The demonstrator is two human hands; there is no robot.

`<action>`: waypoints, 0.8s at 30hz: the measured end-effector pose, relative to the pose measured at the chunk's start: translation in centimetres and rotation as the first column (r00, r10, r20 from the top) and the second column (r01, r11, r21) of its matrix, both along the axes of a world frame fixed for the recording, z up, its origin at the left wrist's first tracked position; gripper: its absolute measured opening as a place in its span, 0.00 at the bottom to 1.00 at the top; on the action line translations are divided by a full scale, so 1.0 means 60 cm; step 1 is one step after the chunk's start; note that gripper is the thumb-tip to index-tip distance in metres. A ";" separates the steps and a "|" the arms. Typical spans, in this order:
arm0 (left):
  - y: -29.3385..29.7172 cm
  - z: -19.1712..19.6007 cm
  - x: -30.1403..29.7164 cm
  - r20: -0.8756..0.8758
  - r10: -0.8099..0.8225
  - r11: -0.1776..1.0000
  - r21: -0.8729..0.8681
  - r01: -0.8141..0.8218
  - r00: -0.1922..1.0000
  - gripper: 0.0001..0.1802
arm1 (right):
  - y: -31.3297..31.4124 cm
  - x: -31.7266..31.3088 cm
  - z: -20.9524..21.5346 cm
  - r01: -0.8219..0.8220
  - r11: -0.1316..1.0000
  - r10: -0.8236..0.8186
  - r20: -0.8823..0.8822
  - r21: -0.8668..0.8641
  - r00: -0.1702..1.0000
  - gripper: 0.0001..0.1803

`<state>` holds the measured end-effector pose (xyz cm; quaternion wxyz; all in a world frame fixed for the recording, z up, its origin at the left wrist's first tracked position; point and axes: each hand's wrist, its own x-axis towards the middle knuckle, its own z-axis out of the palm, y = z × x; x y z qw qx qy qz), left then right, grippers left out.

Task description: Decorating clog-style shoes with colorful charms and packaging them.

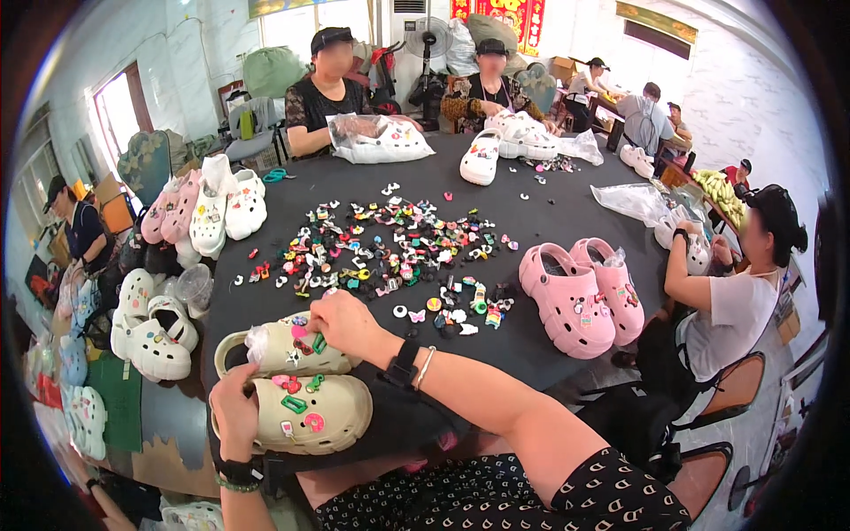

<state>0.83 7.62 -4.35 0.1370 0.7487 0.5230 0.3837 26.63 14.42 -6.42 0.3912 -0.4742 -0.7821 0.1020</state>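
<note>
Two beige clogs lie side by side on the dark tabletop in front of me, toes to the right. My left hand (237,405) is closed around the heel end of the near clog (345,411), which carries red, green and pink charms. Over the upper of the far clog (276,350) my right hand (343,326) bends with its fingers closed beside a pink charm (299,333). Whatever is between those fingertips is hidden. Clear plastic stuffing (257,343) shows in the far clog's opening.
A wide pile of small colourful charms (390,243) covers the table's middle. Pink clogs (571,305) stand at the right, white clogs (155,341) at the left. Several people sit around the table; across from me a person holds a bagged white clog (390,142). Blue-green scissors (277,175) lie farther back.
</note>
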 end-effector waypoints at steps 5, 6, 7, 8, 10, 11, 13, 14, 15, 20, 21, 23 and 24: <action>0.003 -0.001 -0.001 -0.004 -0.005 1.000 -0.004 0.005 1.000 0.20 | -0.008 -0.009 -0.010 0.021 0.996 -0.022 0.009 0.089 1.000 0.08; 0.003 0.001 0.000 -0.005 -0.007 1.000 -0.009 0.007 1.000 0.20 | -0.007 -0.005 -0.009 0.008 0.998 -0.010 0.022 0.069 1.000 0.12; 0.003 0.003 0.002 0.009 -0.007 1.000 -0.023 0.007 1.000 0.20 | -0.007 0.002 -0.008 0.011 0.998 -0.013 0.021 0.065 1.000 0.12; 0.004 0.003 0.001 0.022 -0.002 0.999 -0.038 0.003 1.000 0.19 | -0.011 0.010 0.001 -0.043 0.998 0.043 -0.005 -0.044 0.999 0.14; 0.005 0.000 -0.002 0.015 0.010 0.999 -0.034 -0.009 1.000 0.19 | -0.013 0.022 0.021 -0.127 0.949 0.118 -0.051 -0.289 0.992 0.20; 0.004 -0.001 -0.003 0.009 0.015 1.000 -0.025 -0.015 1.000 0.19 | -0.009 0.025 0.023 -0.126 0.948 0.116 -0.052 -0.293 0.992 0.20; 0.007 -0.012 -0.011 0.010 0.015 1.000 -0.024 -0.015 1.000 0.19 | -0.001 0.023 0.026 -0.113 0.940 0.115 -0.013 -0.322 0.993 0.22; 0.009 -0.013 -0.011 0.013 0.013 1.000 -0.018 -0.013 1.000 0.19 | 0.004 0.020 0.026 -0.046 0.955 0.061 0.040 -0.294 0.997 0.25; 0.008 -0.012 -0.010 0.011 0.014 1.000 -0.018 -0.014 1.000 0.19 | 0.014 0.021 0.030 -0.047 0.955 0.061 0.039 -0.294 0.997 0.25; -0.006 0.009 0.004 0.008 0.005 1.000 -0.025 -0.005 1.000 0.20 | 0.056 0.019 0.042 -0.148 0.907 0.214 0.129 -0.394 0.968 0.25; -0.007 0.010 0.002 0.006 0.011 1.000 -0.028 -0.011 1.000 0.20 | 0.060 0.016 0.043 -0.138 0.884 0.220 0.137 -0.446 0.966 0.24; -0.007 0.010 0.001 -0.024 0.000 1.000 -0.012 0.000 1.000 0.20 | 0.061 0.015 0.039 -0.156 0.891 0.223 0.111 -0.427 0.969 0.24; -0.007 0.012 0.003 -0.022 0.000 1.000 -0.015 -0.001 1.000 0.20 | 0.060 0.018 0.036 -0.165 0.899 0.218 0.087 -0.407 0.972 0.23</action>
